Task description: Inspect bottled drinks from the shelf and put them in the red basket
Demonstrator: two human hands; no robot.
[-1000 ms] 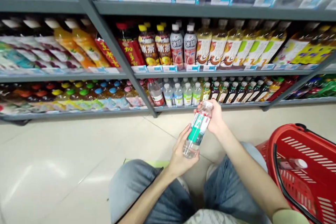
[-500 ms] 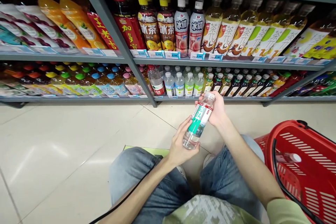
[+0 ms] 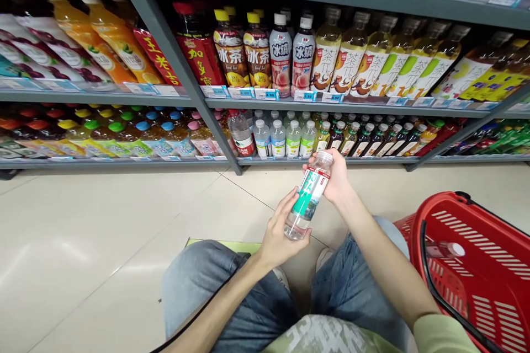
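A clear soda water bottle (image 3: pixel 307 196) with a green, white and red label is held tilted over my knees, its cap end pointing away from me. My left hand (image 3: pixel 282 231) is wrapped around the bottle's lower end. Around the neck and upper part closes my right hand (image 3: pixel 334 177), its far fingers partly hidden behind the bottle. Just beyond the bottle, small bottles with white caps (image 3: pixel 293 139) line the bottom shelf.
A red shopping basket (image 3: pixel 497 220) with a black handle stands to my right; a clear bottle (image 3: pixel 445 250) lies in it. Ahead, grey shelves (image 3: pixel 265 103) carry rows of drinks with price tags. Tiled floor (image 3: pixel 103 231) spreads to the left.
The view has tilted up slightly, so the shelves sit lower and more upper price tags show. Both hands keep the same hold on the bottle.
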